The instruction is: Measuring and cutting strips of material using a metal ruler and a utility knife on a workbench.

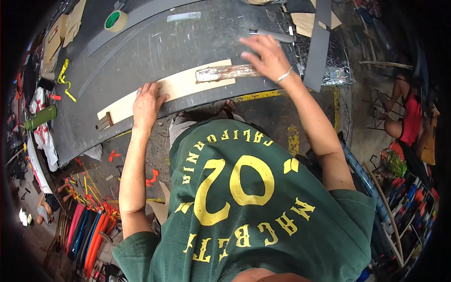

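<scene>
A long pale strip (178, 85), like thin wood or card, lies along the near edge of the dark table (155, 51). My left hand (148, 105) rests on it with its fingers laid over the surface and the thumb out to the side. Across the strip's right end lies a worn, whitish-brown bar (221, 73). My right hand (268, 57) is over that bar's right end, fingers spread and gripping nothing; whether it touches the bar I cannot tell. A small brown block (107, 119) sits at the strip's left end. Beyond my right hand lies a dark grey tool (277, 36).
A tape roll (115, 21) with a green core and a translucent strip (183, 17) lie farther back. A grey strip (318, 51) crosses the table's right side. A green cylinder (41, 117) is at the left edge. People are nearby, one in red (412, 117) at right.
</scene>
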`<state>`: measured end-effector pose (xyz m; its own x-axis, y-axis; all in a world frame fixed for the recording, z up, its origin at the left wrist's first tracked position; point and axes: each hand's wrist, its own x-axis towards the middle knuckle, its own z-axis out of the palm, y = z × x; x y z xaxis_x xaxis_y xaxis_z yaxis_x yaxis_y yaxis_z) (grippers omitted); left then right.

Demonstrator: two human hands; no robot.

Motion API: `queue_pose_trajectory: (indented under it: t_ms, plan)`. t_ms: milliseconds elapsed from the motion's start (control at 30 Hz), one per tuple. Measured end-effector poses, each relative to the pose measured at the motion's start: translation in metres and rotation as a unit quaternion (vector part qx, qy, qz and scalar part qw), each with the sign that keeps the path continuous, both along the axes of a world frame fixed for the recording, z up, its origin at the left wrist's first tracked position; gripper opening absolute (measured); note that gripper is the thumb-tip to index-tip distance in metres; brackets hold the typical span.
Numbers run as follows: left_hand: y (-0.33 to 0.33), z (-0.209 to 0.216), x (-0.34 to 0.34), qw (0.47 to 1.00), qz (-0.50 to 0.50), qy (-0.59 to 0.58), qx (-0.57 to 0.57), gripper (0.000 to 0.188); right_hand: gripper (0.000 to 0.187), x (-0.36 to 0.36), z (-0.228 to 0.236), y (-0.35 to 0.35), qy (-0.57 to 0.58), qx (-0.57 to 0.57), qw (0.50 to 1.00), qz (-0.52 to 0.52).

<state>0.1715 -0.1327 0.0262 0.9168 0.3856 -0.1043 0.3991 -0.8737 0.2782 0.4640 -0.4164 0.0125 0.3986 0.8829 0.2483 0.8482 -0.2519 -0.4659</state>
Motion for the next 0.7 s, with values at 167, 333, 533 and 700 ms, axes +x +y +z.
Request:
queue_pose_trajectory:
  t_ms: [167,333,533,700]
  plan:
    - [-0.003,0.004,0.004,1.000,0.005,-0.009,0.000,0.039,0.051,0.058,-0.020,-0.010,-0.085,-0.075,0.974,-0.194]
    - [0.001,0.004,-0.001,1.000,0.004,-0.003,-0.021,0.038,0.048,0.072,-0.012,-0.012,-0.102,-0.176,0.966,-0.159]
    - [-0.020,0.020,-0.011,0.979,0.044,-0.146,-0.134,0.032,0.037,0.024,0.064,-0.008,0.087,0.076,0.968,-0.221]
    - [-0.030,0.028,-0.025,0.941,0.034,-0.131,-0.310,0.022,0.032,-0.052,0.104,-0.004,0.569,0.234,0.739,-0.274]
